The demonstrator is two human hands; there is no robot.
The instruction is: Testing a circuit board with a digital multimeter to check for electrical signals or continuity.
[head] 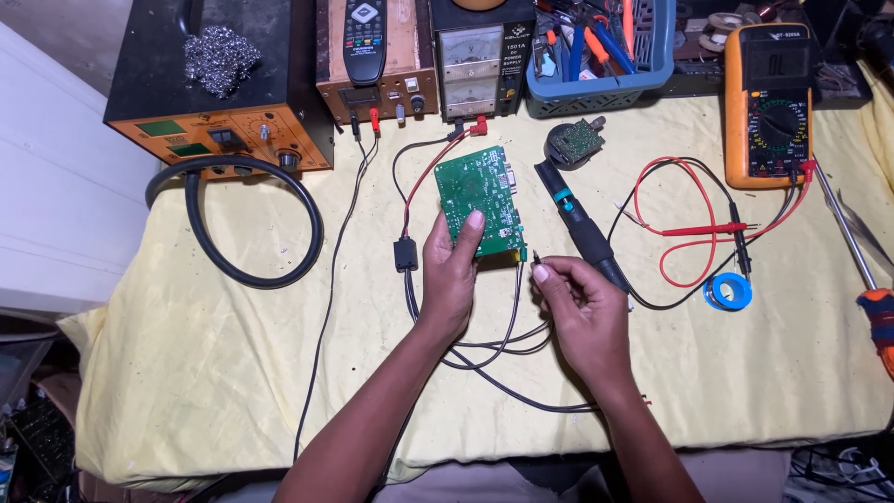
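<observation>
Left hand [450, 270] clenched on green circuit board [481, 200], being held mid-table on yellow cloth [233, 373]. Right hand [577, 307] pinching small black plug [536, 256], being kept touching board's near right corner. Black soldering iron [582, 228] lying just beside.

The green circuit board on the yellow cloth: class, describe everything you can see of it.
The green circuit board is a flat rectangle with small components and a pale connector on its far edge. It lies tilted on the yellow cloth, in front of the power supply. The left hand holds its near edge, one fingertip on top. The right hand pinches a thin black plug at its near right corner.
</observation>
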